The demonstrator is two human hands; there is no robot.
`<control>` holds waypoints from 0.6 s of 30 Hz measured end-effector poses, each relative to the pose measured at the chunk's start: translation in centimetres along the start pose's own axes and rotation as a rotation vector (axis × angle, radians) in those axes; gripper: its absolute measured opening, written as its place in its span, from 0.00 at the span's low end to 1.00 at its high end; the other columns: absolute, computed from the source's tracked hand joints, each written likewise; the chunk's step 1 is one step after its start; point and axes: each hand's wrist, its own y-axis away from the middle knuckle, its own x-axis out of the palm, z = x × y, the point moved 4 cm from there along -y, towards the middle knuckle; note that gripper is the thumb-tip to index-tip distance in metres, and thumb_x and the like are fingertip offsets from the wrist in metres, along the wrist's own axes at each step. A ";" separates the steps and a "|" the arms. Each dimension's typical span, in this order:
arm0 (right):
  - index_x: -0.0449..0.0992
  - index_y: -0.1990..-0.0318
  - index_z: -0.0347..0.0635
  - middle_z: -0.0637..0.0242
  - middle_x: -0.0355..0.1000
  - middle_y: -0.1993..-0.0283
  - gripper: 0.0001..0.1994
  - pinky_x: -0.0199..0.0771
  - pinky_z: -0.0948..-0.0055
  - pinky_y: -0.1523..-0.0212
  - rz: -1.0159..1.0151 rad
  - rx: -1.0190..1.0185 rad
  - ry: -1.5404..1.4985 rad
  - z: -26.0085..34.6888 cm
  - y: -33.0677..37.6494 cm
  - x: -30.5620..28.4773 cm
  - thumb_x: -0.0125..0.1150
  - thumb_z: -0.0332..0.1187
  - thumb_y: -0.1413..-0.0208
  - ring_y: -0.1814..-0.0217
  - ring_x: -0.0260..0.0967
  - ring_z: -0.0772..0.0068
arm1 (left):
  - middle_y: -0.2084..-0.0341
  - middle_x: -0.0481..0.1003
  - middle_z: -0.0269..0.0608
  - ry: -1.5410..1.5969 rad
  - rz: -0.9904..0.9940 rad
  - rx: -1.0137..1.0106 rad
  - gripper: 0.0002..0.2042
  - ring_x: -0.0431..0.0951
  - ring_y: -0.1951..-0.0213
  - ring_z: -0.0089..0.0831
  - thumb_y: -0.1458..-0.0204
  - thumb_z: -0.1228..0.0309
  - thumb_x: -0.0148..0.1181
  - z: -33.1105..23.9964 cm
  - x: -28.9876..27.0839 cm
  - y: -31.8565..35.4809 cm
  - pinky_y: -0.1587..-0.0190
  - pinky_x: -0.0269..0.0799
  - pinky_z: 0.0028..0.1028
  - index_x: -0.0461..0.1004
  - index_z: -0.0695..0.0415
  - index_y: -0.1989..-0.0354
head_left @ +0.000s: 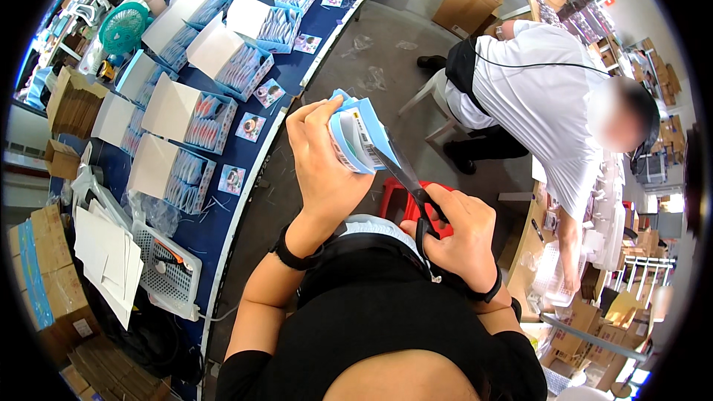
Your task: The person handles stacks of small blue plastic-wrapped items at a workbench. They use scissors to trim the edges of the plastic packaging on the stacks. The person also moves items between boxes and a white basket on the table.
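Note:
My left hand (pixel 323 156) is closed around a small bundle of light blue packets (pixel 350 135) with white barcode patches, held up in front of my body. Black-handled scissors (pixel 407 175) are in my right hand (pixel 462 232), its fingers wrapped round the handles. Their blades point up and to the left, with the tips at the right edge of the bundle. From this angle I cannot tell whether the blades touch it or lie in front of it.
Blue-and-white open boxes (pixel 199 120) full of packets line the blue table (pixel 223 212) on the left, beside a white basket (pixel 194 256) and a green fan (pixel 125 27). A red stool (pixel 394 197) stands beneath my hands. To the right, a person in white (pixel 538 82) leans over another bench.

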 end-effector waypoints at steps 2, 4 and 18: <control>0.75 0.62 0.41 0.69 0.64 0.82 0.21 0.60 0.72 0.81 0.000 -0.004 -0.003 -0.1 0.0 0.0 0.74 0.37 0.67 0.84 0.61 0.68 | 0.54 0.64 0.50 -0.007 0.001 -0.008 0.36 0.62 0.51 0.45 0.72 0.79 0.67 0.0 0.1 0.1 0.48 0.58 0.37 0.62 0.62 0.47; 0.75 0.62 0.41 0.69 0.64 0.82 0.21 0.60 0.71 0.81 0.005 -0.009 -0.004 -0.2 0.0 0.0 0.74 0.37 0.67 0.84 0.61 0.68 | 0.54 0.64 0.50 -0.011 0.001 -0.016 0.36 0.62 0.51 0.45 0.72 0.78 0.67 0.0 0.2 0.2 0.48 0.58 0.37 0.62 0.62 0.47; 0.75 0.64 0.41 0.69 0.65 0.81 0.20 0.60 0.72 0.81 0.020 0.009 0.004 -0.3 0.0 -0.1 0.74 0.36 0.68 0.83 0.61 0.68 | 0.54 0.63 0.52 -0.044 0.038 -0.017 0.36 0.63 0.51 0.47 0.70 0.78 0.70 -0.3 0.1 0.1 0.50 0.64 0.36 0.61 0.60 0.47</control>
